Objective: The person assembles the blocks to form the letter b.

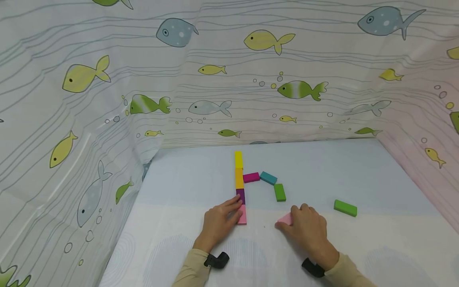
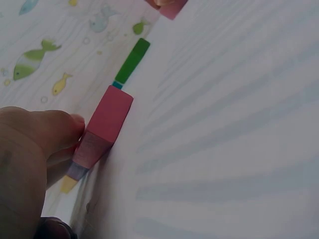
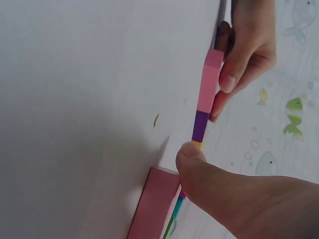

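My left hand rests against the left side of a column of blocks, its fingertips touching the purple block and the pink block at the near end. Beyond these stand an orange-yellow block and a yellow block. To the right, over the white surface, my right hand pinches another pink block, partly covered by the fingers. In the right wrist view the thumb lies along that pink block.
From the column a magenta block, a teal block and a green block curve out to the right. A separate green block lies farther right. Fish-patterned curtains enclose the table at the back and sides.
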The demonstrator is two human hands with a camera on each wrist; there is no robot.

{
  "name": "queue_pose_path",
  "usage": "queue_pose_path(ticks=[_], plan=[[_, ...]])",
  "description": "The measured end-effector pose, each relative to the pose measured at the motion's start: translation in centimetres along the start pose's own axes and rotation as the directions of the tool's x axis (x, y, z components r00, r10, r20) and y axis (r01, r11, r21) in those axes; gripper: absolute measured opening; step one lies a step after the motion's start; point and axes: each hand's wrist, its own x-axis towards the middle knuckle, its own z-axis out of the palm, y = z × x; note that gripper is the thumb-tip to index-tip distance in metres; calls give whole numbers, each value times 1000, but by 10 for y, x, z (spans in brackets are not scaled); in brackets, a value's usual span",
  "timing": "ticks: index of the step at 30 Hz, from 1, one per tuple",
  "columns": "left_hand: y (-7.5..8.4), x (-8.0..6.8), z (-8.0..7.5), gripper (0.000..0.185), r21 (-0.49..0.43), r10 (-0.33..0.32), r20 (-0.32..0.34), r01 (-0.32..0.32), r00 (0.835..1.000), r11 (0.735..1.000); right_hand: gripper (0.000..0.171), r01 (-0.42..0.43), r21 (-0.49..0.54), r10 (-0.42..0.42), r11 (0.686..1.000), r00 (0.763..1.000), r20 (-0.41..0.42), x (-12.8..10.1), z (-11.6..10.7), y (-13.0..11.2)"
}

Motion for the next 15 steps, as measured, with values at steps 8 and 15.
queue_pose_path(ticks=[8, 15], plan=[[1, -1, -3, 39, 13, -28, 34, 27, 999, 1000, 53, 13, -18, -12, 1000, 999, 49, -3, 3, -21], [3, 0, -4, 40, 18, -23, 32, 23, 999, 1000, 47, 29, 3, -29, 1000, 997, 73, 0, 1, -33]])
